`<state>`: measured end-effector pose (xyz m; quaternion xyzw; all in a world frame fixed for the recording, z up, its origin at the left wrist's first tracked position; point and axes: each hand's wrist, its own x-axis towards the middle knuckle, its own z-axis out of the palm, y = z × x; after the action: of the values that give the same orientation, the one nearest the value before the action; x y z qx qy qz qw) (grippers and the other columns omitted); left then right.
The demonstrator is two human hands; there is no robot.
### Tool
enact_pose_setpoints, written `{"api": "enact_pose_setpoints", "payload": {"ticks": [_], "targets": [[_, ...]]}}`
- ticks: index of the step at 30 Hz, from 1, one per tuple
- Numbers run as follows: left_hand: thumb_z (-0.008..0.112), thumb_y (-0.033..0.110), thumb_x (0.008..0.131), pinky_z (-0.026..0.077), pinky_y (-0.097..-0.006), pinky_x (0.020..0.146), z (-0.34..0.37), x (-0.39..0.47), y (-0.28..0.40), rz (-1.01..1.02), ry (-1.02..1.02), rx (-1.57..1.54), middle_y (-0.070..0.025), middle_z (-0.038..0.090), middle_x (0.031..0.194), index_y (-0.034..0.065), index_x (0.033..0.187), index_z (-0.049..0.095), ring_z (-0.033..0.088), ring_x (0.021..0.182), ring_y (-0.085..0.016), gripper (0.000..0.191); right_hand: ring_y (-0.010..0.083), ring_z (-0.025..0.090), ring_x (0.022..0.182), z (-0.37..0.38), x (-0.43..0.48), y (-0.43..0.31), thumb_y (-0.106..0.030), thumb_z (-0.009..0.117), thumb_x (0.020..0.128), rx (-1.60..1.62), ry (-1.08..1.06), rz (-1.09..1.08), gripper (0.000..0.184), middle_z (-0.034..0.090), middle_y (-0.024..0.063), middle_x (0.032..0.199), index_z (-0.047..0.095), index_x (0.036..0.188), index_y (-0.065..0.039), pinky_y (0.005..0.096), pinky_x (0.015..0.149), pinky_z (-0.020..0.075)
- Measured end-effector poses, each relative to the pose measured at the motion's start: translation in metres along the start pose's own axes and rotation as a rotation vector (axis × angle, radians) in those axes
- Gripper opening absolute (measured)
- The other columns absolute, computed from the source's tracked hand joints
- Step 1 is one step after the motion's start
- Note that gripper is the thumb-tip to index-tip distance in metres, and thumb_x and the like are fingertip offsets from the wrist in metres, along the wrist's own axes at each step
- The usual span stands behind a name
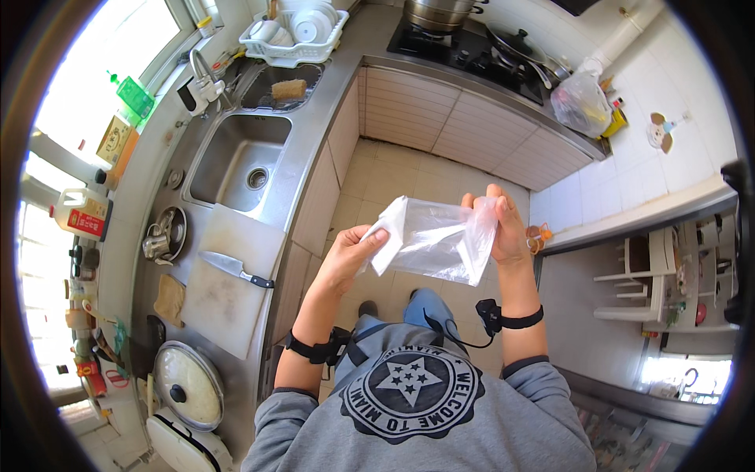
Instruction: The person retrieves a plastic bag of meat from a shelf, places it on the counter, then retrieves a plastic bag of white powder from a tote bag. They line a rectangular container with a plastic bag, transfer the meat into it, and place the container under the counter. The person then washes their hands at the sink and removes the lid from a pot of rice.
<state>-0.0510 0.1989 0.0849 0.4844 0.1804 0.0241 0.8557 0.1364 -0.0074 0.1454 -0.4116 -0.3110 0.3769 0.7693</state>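
Observation:
A clear plastic bag (433, 236) is stretched sideways between my two hands, in front of my body and above the tiled floor. My left hand (348, 253) pinches its left end, where a folded white part shows, with the thumb on top. At the other end, my right hand (506, 227) holds gathered plastic between the thumb and raised fingers. Part of the right fingers is hidden behind the film. To the left, on the steel counter, a kitchen knife (236, 269) with a black handle lies across a white cutting board (227, 312).
A steel sink (239, 159) lies beyond the board, with a dish rack (295, 35) behind it. Ahead is a black gas hob (460, 56) carrying a steamer pot (436, 15) and a lidded pan (516, 41). A glass-lidded pan (189, 386) stands at lower left.

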Motion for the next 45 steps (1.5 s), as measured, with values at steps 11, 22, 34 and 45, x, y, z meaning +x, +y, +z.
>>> {"api": "enact_pose_setpoints", "payload": {"ticks": [11, 22, 34, 45], "targets": [[0.059, 0.048, 0.093, 0.035, -0.0312, 0.105, 0.064, 0.107, -0.006, 0.385, 0.087, 0.108, -0.0115, 0.053, 0.128, -0.0026, 0.138, 0.045, 0.047, 0.121, -0.018, 0.069, 0.0131, 0.044, 0.076, -0.048, 0.145, -0.002, -0.05, 0.051, 0.097, 0.444, -0.295, 0.358, 0.038, 0.047, -0.0016, 0.06, 0.044, 0.078, -0.017, 0.025, 0.062, 0.0416], [0.05, 0.038, 0.101, 0.047, -0.0202, 0.066, 0.051, 0.114, -0.007, 0.206, 0.559, -0.079, 0.0015, 0.063, 0.089, 0.0026, 0.111, 0.066, 0.057, 0.076, -0.005, 0.04, 0.01, 0.05, 0.066, -0.147, 0.232, -0.021, -0.047, 0.055, 0.096, 0.488, -0.357, 0.603, 0.037, 0.05, 0.0014, 0.069, 0.044, 0.075, -0.018, 0.0224, 0.054, 0.0421], [0.059, 0.025, 0.098, 0.05, -0.0241, 0.076, 0.014, -0.056, -0.024, 0.707, 1.104, -0.273, 0.0014, 0.065, 0.098, 0.0092, 0.109, 0.06, 0.06, 0.085, -0.008, 0.019, 0.0131, 0.045, 0.078, -0.109, 0.242, 0.037, -0.06, 0.045, 0.094, 0.529, -0.504, 0.529, 0.053, 0.046, -0.0015, 0.074, 0.043, 0.066, -0.015, 0.0278, 0.072, 0.044], [0.06, 0.01, 0.095, 0.046, -0.0225, 0.087, 0.015, -0.177, -0.047, 0.743, 1.404, 0.01, -0.0015, 0.063, 0.109, -0.0008, 0.125, 0.056, 0.058, 0.096, -0.009, 0.032, 0.0128, 0.058, 0.088, -0.063, 0.227, 0.077, -0.009, 0.075, 0.08, -0.409, -0.979, 0.648, 0.051, 0.061, 0.0061, 0.1, 0.05, 0.125, -0.005, 0.0259, 0.078, 0.0493]]}}
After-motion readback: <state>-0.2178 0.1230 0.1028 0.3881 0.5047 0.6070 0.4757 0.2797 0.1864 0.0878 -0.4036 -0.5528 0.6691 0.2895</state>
